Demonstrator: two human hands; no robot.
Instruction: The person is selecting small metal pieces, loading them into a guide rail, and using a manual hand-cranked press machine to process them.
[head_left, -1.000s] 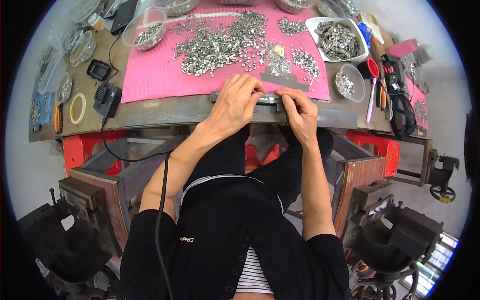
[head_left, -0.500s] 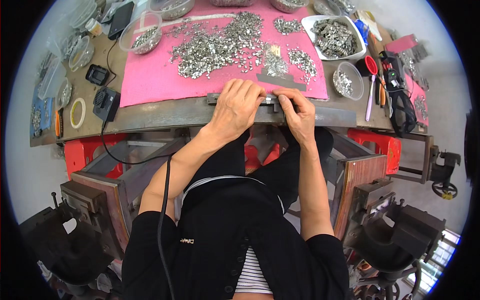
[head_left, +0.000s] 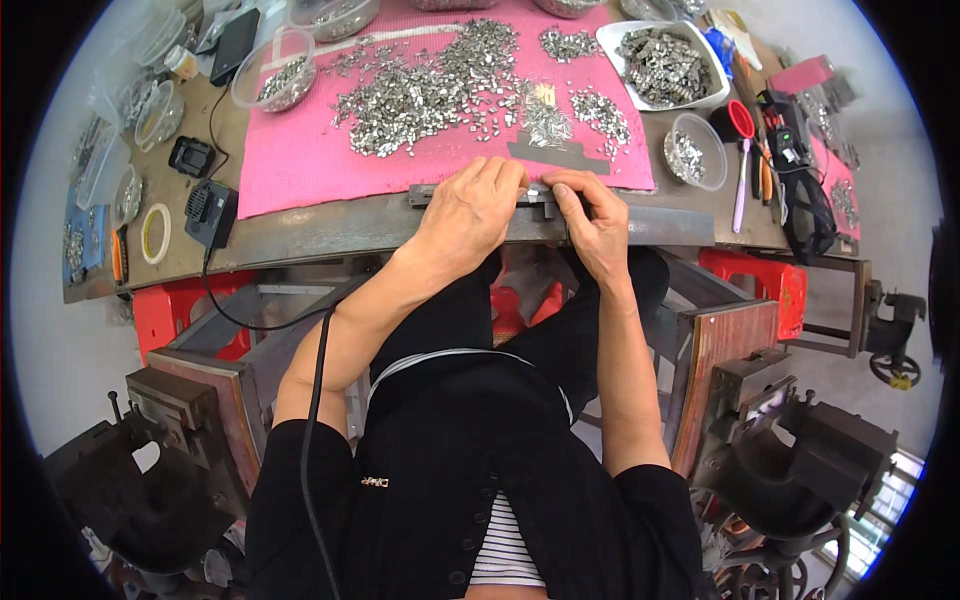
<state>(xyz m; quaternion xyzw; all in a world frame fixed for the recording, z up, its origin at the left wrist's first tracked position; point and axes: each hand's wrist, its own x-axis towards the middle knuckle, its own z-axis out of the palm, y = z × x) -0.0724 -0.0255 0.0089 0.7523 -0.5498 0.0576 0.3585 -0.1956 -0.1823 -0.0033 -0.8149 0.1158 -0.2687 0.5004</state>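
At the table's front edge, both hands work over a dark metal fixture [head_left: 424, 194] shaped like a bar. My left hand [head_left: 468, 215] lies over its middle, fingers curled, with thumb and fingertips pressed together. From the other side my right hand [head_left: 598, 225] comes in, thumb and forefinger drawn into a pinch. A small shiny metal piece [head_left: 533, 193] shows on the fixture between the two sets of fingertips. What each hand grips is too small or covered to make out. Just beyond, a flat grey strip [head_left: 560, 158] lies beside a bunch of thin metal pins [head_left: 546, 125].
A pink mat [head_left: 290, 170] carries a wide heap of small metal parts [head_left: 420, 100]. Around it stand a white tray of parts [head_left: 612, 42], a round tub [head_left: 718, 165], a red-headed brush [head_left: 741, 122] and a black charger [head_left: 210, 212]. A black cable [head_left: 318, 380] crosses my left arm.
Both hands stay at the fixture with almost the same grip. The whole view has shifted slightly, and the fingers have barely moved.
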